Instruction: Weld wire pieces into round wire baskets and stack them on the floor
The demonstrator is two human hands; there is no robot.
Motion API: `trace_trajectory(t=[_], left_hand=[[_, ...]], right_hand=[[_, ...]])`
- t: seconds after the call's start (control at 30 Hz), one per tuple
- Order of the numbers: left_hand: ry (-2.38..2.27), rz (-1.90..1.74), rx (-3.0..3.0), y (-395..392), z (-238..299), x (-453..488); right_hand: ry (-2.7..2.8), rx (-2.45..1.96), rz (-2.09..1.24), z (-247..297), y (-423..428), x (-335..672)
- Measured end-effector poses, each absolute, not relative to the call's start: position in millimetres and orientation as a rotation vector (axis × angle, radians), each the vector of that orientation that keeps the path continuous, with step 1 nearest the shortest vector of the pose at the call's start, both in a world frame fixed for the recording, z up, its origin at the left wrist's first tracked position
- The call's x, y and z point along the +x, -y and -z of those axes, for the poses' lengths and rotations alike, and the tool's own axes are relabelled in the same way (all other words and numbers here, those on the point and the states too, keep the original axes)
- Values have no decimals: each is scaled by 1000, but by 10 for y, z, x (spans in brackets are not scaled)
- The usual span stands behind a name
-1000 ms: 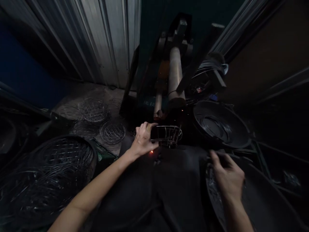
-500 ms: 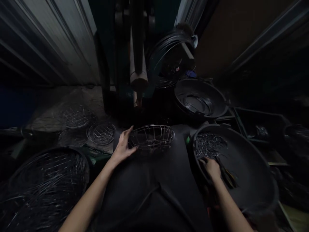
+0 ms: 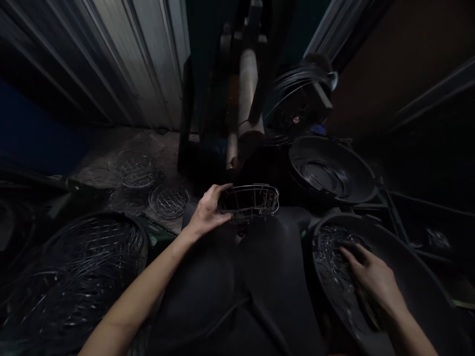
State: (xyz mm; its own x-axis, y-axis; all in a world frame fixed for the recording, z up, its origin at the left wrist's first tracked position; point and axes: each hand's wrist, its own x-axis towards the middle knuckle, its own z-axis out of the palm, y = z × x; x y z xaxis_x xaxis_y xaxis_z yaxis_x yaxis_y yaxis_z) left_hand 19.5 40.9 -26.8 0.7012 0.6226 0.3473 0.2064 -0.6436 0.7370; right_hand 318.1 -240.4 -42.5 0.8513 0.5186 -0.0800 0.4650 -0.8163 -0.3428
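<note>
My left hand (image 3: pixel 208 211) grips the left end of a small wire basket (image 3: pixel 256 201), with the thumb at the lower edge and fingers on the upper rim. The basket is tilted on its side over the dark apron (image 3: pixel 260 267) across my lap. On the right, my right hand (image 3: pixel 378 279) reaches down at a heap of small bent wire pieces (image 3: pixel 332 252). Its thumb and forefinger look apart, and the other fingers are mostly hidden. A black round basin (image 3: pixel 423 291) holds the heap. Pliers (image 3: pixel 367 309) lie in it, partly covered by my right hand.
A machine with a thick metal cylinder (image 3: pixel 249 94) stands ahead. Wire grids (image 3: pixel 169 200) lie on the floor at left, near a tub full of wire parts (image 3: pixel 89 267). Behind the right basin is another basin (image 3: pixel 356 153) with wire rings. Coiled wire (image 3: pixel 297 79) sits at the back.
My view has shifted left, so the scene sits further right. My right hand has moved from the basin's near-left side to above the wire pieces. The left hand now grips the basket more firmly.
</note>
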Motion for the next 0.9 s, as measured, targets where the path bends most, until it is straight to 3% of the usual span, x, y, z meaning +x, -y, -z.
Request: trace_trajectory(t=[0.13, 0.23, 0.47, 0.9], left_hand=[[-639, -718, 2344, -403, 255, 305], [-633, -706, 2433, -366, 252, 324], [-634, -757, 2544, -413, 241, 262], [-692, -845, 2544, -541, 261, 195]], right_hand=[[673, -1987, -737, -113, 1538, 2438], [767, -1761, -898, -244, 974, 2003], [1023, -1839, -617, -127, 483, 1810], [1093, -1950, -540, -150, 291, 1714]])
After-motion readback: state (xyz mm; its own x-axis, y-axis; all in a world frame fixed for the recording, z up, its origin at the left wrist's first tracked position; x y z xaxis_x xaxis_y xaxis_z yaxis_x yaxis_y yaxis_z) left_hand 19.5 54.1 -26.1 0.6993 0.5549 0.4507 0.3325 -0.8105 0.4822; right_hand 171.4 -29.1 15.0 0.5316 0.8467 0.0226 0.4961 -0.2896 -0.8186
